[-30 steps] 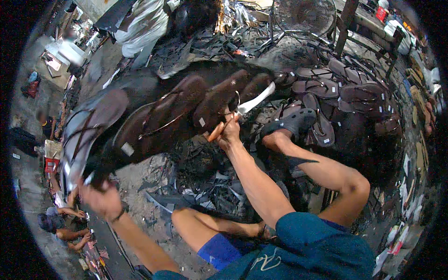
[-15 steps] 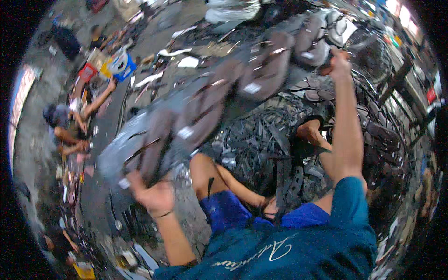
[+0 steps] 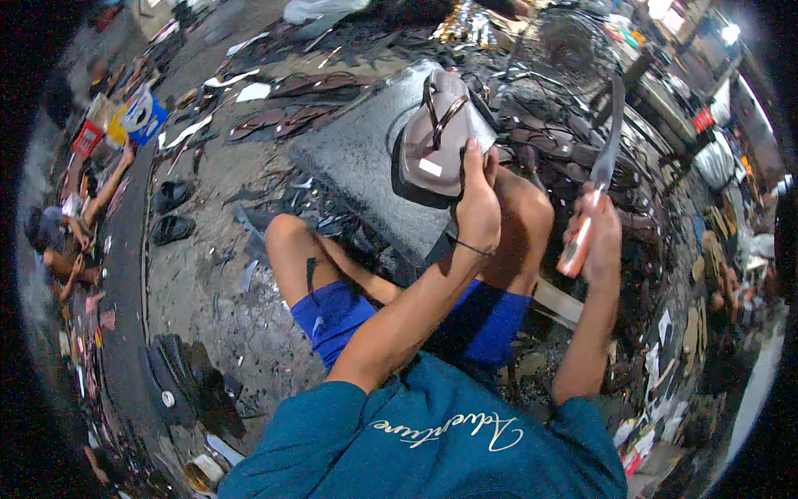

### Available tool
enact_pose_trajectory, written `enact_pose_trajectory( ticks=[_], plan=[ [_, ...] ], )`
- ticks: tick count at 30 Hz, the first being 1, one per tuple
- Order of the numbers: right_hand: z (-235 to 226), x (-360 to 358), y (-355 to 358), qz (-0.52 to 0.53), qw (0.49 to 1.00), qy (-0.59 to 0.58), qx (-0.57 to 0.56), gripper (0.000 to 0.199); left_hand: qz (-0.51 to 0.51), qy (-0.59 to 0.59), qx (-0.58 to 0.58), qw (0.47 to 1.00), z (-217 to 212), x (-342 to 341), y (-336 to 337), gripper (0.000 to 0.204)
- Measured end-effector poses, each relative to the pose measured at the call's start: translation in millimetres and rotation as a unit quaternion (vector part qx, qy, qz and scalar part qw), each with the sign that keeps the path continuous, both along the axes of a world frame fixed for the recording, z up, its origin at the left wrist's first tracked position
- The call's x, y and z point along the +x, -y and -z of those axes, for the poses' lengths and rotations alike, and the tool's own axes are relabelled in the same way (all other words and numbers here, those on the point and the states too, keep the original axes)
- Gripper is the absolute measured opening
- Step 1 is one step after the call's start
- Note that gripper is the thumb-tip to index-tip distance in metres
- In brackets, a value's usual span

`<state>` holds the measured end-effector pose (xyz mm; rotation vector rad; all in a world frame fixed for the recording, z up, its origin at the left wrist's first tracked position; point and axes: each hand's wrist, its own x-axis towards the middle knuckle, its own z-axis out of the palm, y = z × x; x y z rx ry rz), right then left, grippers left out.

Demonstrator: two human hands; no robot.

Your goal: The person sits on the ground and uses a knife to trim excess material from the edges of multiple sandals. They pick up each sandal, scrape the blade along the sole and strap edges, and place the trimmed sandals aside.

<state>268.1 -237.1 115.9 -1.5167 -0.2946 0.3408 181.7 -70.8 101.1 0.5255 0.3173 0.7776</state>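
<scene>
My left hand is closed around the edge of a greyish-brown flip-flop. Its sole faces up, with a shiny thong strap and a small white label near one end. Beneath the flip-flop lies a wide dark grey slab with a worn top, in front of my knees. On the right, my right hand grips a knife by its orange handle, the long blade pointing up and away from me. The blade is apart from the flip-flop.
Brown flip-flops lie heaped beyond the slab to the right. More brown soles lie on the floor at the far left. A pair of black sandals sits left of my knee. Another person sits at the far left.
The blurred row of flip-flops between my hands is gone from them. My left hand has moved right to one flip-flop over the slab; my right hand has come nearer with a knife.
</scene>
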Motion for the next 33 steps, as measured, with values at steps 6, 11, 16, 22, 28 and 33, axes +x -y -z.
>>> enact_pose_trajectory(
  ticks=[6, 11, 16, 22, 28, 33],
  plan=[
    [63, -111, 2, -0.003, 0.993, -0.089, 0.077, 0.039, 0.145, -0.022, 0.030, 0.989, 92, -1, 17, 0.067],
    [97, -168, -26, -0.091, 0.981, -0.165, 0.054, 0.028, 0.000, -0.060, 0.030, 0.998, 158, -95, -27, 0.062],
    [98, -193, -29, -0.211, 0.959, -0.172, -0.072, 0.029, -0.001, -0.082, -0.066, 0.994, 157, -197, -22, 0.058],
    [63, -206, -21, -0.338, 0.899, 0.005, -0.277, 0.027, 0.038, -0.373, -0.020, 0.927, 93, -243, -34, 0.051],
    [58, -207, -22, -0.439, 0.842, 0.047, -0.310, 0.031, 0.049, -0.332, -0.063, 0.940, 69, -245, -35, 0.046],
    [76, -199, -50, -0.467, 0.836, 0.066, -0.280, 0.036, 0.115, -0.272, -0.074, 0.952, 64, -250, -34, 0.048]
  ],
)
